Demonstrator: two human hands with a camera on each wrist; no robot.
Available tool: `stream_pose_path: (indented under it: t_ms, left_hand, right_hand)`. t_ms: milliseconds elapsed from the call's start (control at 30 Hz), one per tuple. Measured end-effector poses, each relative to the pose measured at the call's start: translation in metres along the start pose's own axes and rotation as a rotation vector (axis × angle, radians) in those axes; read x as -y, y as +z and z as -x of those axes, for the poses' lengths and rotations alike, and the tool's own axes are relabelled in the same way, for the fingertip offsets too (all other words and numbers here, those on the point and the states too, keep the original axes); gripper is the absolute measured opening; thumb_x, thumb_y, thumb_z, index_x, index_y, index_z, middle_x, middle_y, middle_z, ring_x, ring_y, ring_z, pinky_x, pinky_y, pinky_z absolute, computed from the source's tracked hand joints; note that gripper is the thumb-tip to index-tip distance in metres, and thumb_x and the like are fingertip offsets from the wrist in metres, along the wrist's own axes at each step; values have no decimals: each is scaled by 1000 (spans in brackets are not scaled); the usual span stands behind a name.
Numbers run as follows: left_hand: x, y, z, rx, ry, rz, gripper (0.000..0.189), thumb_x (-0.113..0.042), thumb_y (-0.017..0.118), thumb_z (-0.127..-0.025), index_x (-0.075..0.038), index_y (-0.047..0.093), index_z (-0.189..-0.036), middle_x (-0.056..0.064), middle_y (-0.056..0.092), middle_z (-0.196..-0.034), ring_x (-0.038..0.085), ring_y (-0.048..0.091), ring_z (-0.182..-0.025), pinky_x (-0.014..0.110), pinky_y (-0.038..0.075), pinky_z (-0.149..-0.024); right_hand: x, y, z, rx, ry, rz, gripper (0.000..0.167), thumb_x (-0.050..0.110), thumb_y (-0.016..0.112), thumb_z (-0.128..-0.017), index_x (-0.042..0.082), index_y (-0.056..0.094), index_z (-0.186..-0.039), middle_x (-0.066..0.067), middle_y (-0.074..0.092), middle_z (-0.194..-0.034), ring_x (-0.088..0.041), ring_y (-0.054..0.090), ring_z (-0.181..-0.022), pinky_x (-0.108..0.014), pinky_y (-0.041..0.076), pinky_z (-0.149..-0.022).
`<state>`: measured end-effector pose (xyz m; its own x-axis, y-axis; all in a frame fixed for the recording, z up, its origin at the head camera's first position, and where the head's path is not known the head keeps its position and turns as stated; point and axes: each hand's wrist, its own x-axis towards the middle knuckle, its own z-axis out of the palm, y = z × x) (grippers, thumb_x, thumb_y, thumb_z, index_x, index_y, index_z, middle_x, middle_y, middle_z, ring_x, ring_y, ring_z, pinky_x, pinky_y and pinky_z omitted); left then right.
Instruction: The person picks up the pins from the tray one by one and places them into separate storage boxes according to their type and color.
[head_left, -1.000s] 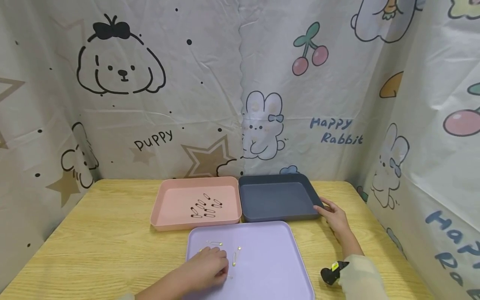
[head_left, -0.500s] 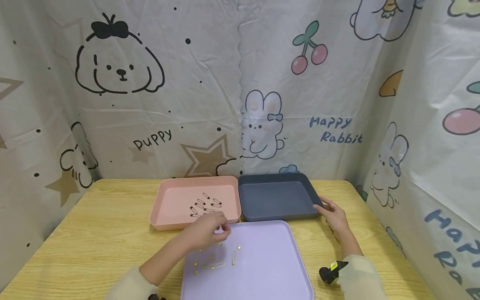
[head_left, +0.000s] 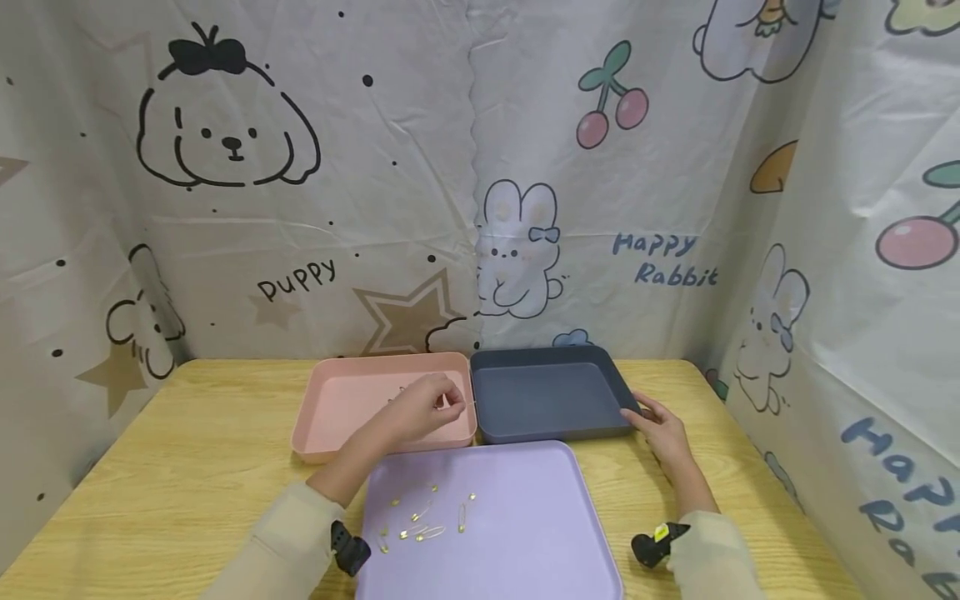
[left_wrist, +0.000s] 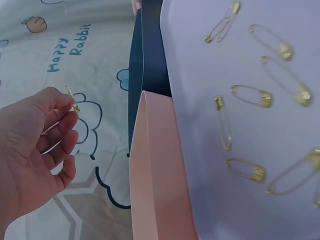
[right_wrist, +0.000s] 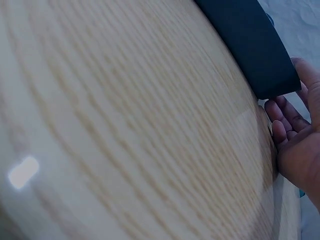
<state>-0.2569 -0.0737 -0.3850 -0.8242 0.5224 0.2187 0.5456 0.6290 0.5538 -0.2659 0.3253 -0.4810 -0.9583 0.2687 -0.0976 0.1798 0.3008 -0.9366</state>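
Observation:
My left hand (head_left: 423, 408) is over the right part of the pink tray (head_left: 318, 412), with thumb and index finger pinching a gold safety pin (left_wrist: 72, 100). It hides most of the dark safety pins (head_left: 397, 393) lying in that tray. Several more gold safety pins (left_wrist: 252, 95) lie scattered on the left part of the lilac tray (head_left: 525, 517). At the right end of the dark blue tray (head_left: 551, 396), my right hand (head_left: 663, 433) grips the rim, thumb on top and fingers against the outer wall (right_wrist: 257, 55).
The pink and dark blue trays stand side by side at the back of the wooden table (head_left: 202, 467), with the lilac tray in front of them. A printed curtain (head_left: 405, 167) rises behind and on both sides. Each wrist wears a black camera (head_left: 348, 548).
My left hand has risen from the lilac tray with a gold safety pin and moved forward over the pink tray. My right hand has stayed at the dark blue tray's rim.

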Motion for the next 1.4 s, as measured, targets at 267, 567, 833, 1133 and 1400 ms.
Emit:
stream_pose_path:
  t_ms: [267, 567, 833, 1133, 1400]
  left_hand:
    - [4, 2, -31, -38, 79, 29, 9, -8, 60, -86, -8, 61, -77, 1, 57, -80, 10, 49, -73, 21, 42, -65]
    - [-7, 10, -58, -22, -55, -22, 12, -16, 59, -89, -8, 67, -85, 3, 57, -86, 13, 50, -77, 25, 45, -67]
    - [2, 21, -70, -35, -114, -24, 12, -16, 58, -89, -7, 66, -85, 4, 55, -88, 14, 50, -79, 26, 45, -69]
    - [10, 38, -79, -70, -133, 51, 14, -14, 58, -89, -5, 68, -90, 6, 59, -88, 13, 51, -74, 25, 44, -67]
    - [6, 52, -81, -81, -239, 179, 14, -18, 57, -91, -6, 64, -92, 7, 57, -95, 15, 52, -77, 25, 44, -64]
  right_hand:
    - [2, -2, 2, 3, 6, 13, 70, 42, 66, -83, 12, 41, -142, -12, 39, -137, -15, 37, -115, -9, 38, -74]
    - [1, 0, 2, -14, -1, 4, 68, 40, 67, -83, 12, 43, -140, -10, 42, -132, -11, 40, -108, -10, 39, -75]
    - [-1, 1, 2, -12, 5, 9, 68, 40, 66, -84, 13, 42, -141, -11, 41, -134, -14, 38, -112, -12, 38, -76]
    - [1, 1, 3, -14, 5, 3, 67, 39, 66, -85, 12, 42, -141, -12, 40, -136, -16, 37, -116, -9, 37, -75]
    - [-1, 1, 0, -21, 4, -17, 68, 39, 67, -84, 11, 42, -140, -13, 40, -138, -17, 37, -118, -7, 37, -74]
